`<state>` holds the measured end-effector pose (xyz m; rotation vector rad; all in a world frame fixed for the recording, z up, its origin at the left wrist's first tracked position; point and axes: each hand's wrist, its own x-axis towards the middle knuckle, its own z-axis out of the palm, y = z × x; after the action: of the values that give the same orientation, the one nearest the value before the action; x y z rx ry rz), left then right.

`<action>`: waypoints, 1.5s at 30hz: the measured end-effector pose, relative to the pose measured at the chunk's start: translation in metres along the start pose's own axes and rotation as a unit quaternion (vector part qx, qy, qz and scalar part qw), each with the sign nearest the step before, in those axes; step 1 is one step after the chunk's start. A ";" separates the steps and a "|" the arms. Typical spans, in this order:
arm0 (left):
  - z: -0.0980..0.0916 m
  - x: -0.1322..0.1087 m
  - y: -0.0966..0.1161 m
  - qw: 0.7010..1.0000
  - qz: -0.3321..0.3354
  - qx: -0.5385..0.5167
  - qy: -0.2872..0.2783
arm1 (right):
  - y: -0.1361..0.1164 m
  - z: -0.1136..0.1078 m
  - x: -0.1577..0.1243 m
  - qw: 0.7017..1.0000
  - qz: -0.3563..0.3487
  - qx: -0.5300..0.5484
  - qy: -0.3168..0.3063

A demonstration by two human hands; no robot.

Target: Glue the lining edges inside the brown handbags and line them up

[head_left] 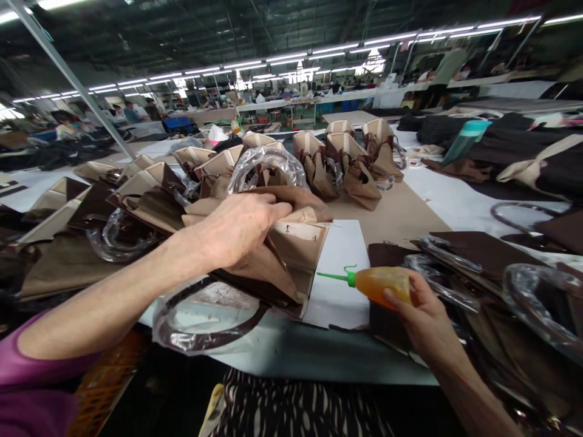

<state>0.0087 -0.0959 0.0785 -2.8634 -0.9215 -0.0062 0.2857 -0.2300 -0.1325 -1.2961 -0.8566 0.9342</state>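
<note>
In front of me a brown handbag [277, 270] lies on its side with its opening towards the right, showing a tan lining. My left hand [246, 224] reaches across its top, closed on the fabric; the fingertips are partly hidden. One plastic-wrapped handle [200, 334] of this bag hangs near the table edge, and another wrapped handle [266, 167] arches up behind my hand. My right hand [416, 297] is closed round a squeeze bottle [380, 285] of amber liquid. Its thin green nozzle [332, 276] points left, just short of the bag's opening, above a white sheet [348, 243].
Several similar bags [350, 164] stand open at the back and left. More brown bags with wrapped handles [537, 303] lie on the right. A teal bottle [467, 139] leans by dark fabric stacks at the back right. An orange basket [109, 376] sits below the table, lower left.
</note>
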 end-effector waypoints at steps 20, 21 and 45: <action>0.073 -0.047 0.016 0.999 -0.010 -0.030 -0.016 | 0.019 0.026 0.029 0.989 -0.017 -0.136 -0.051; 0.074 -0.048 0.017 0.999 -0.010 -0.030 -0.015 | 0.019 0.025 0.027 0.989 -0.010 -0.134 -0.056; 0.081 -0.059 0.024 0.999 -0.016 -0.037 -0.010 | 0.014 0.021 -0.002 0.988 0.082 -0.110 -0.072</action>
<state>-0.0288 -0.1389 -0.0069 -2.9201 -0.9915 -0.0157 0.2643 -0.2227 -0.1447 -1.5208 -0.9982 1.0975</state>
